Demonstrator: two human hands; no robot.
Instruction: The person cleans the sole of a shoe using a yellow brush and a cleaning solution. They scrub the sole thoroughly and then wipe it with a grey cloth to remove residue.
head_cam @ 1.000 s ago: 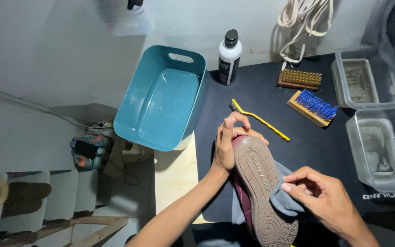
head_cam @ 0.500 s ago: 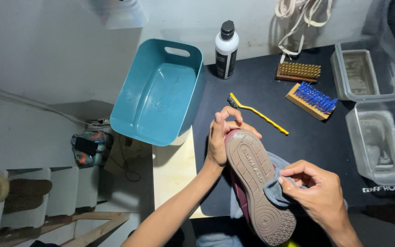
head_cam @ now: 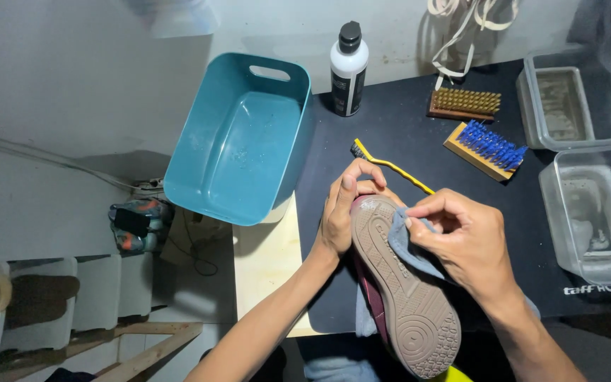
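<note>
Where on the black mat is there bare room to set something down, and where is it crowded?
Bare: the black mat between the bottle, the yellow-handled brush and the tan-bristled brush; also the pale board below the teal tub. Crowded: the right edge, with the blue-bristled brush and two clear containers.

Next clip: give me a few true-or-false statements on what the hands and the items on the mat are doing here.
1. The left hand grips the shoe near its toe. True.
2. The right hand presses a grey cloth against the sole. True.
3. The yellow brush is held in the right hand. False: it lies on the mat.
4. The teal tub is full of water. False: no water shows in it.
5. The bottle stands upright, capped. True.
</note>
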